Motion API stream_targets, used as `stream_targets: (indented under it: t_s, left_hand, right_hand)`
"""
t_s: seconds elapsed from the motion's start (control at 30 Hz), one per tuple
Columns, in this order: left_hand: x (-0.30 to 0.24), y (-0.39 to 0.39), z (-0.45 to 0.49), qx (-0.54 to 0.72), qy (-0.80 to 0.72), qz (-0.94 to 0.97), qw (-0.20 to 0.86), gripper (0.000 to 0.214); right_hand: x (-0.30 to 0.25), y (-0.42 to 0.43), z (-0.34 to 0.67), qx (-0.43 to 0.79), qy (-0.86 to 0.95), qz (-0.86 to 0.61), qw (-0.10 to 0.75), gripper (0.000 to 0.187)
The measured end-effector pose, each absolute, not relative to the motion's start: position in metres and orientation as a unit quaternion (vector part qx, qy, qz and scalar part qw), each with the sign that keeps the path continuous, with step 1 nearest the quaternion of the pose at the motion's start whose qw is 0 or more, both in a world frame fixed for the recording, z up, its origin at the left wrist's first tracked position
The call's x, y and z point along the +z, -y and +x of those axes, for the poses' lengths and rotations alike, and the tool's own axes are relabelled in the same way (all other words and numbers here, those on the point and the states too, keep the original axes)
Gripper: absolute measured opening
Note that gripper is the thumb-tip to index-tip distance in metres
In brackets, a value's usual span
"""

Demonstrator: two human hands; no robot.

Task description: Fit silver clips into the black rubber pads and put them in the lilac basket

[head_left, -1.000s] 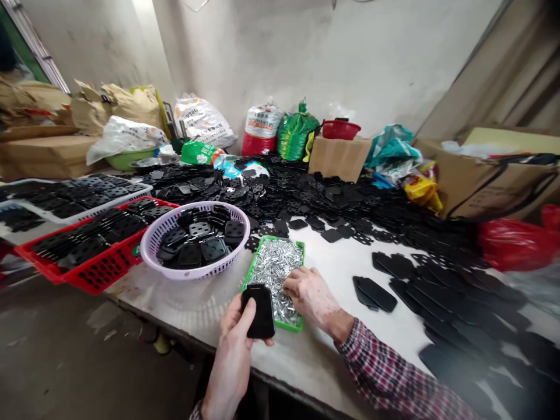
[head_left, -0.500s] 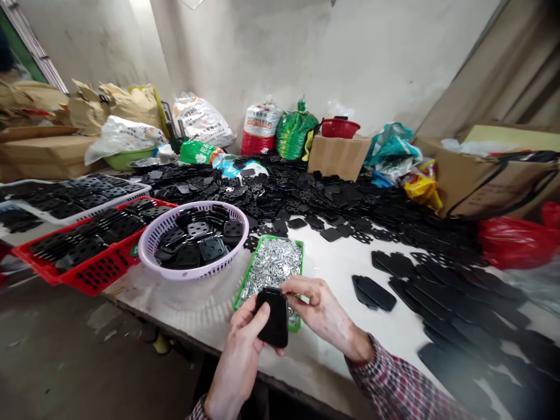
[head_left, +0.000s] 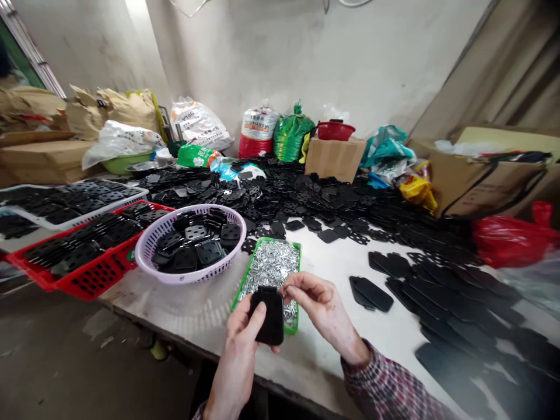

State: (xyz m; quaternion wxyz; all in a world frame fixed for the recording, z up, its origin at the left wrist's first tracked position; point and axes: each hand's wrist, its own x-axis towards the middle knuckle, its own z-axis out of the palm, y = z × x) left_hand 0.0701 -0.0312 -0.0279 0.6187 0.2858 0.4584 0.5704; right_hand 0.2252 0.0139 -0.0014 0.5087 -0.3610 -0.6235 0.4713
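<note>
My left hand (head_left: pixel 238 344) grips a flat black plate (head_left: pixel 270 318) with rounded corners and a narrow tab at its top, thumb across its face. At the plate's upper right edge, my right hand (head_left: pixel 319 309) has its thumb and forefinger pinched together. Whatever lies between those fingertips is too small to make out. Behind and partly beneath both hands, a green tray (head_left: pixel 240 294) holds a heap of small silver metal pins (head_left: pixel 273 262).
Left stand a lilac basket (head_left: pixel 144 256) and a red basket (head_left: pixel 94 280), both full of black plates. Loose black plates (head_left: pixel 371 291) lie on the right of the white table (head_left: pixel 324 361). A large pile (head_left: pixel 306 198) spreads across the back, before bags and a cardboard box (head_left: pixel 335 160).
The black plate is slightly more upright in my left hand. My right fingertips stay at its upper edge, with only a small shift. The whole view has turned slightly.
</note>
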Motion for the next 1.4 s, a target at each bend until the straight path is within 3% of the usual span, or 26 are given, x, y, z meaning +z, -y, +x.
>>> stream_targets:
  t_s: [0.17,0.37,0.53,0.8,1.03,1.27,1.4]
  left_hand:
    - [-0.038,0.031,0.071,0.569,-0.507,0.296,0.576,0.056]
    - [-0.04,0.03,0.07,0.561,-0.503,0.328,0.57,0.051]
    - [-0.035,0.033,0.07,0.564,-0.489,0.351,0.565,0.043]
    - [-0.028,0.034,0.069,0.551,-0.399,0.277,0.678,0.031]
    - [-0.028,0.034,0.068,0.53,-0.37,0.278,0.71,0.032]
    - [-0.039,0.036,0.071,0.558,-0.495,0.332,0.577,0.042]
    - [-0.041,0.037,0.072,0.578,-0.486,0.317,0.573,0.041]
  right_hand:
    - [-0.004,-0.014,0.225,0.423,0.65,-0.384,0.5,0.012]
    - [-0.006,-0.013,0.227,0.452,0.63,-0.384,0.502,0.017]
    - [-0.009,-0.01,0.224,0.399,0.646,-0.409,0.506,0.029]
    - [-0.003,-0.005,0.221,0.385,0.649,-0.421,0.503,0.036]
    - [0.004,-0.001,0.22,0.347,0.676,-0.428,0.489,0.04]
    - [0.01,0.005,0.22,0.209,0.749,-0.437,0.452,0.046]
    - [0.01,0.006,0.217,0.209,0.746,-0.431,0.463,0.047]
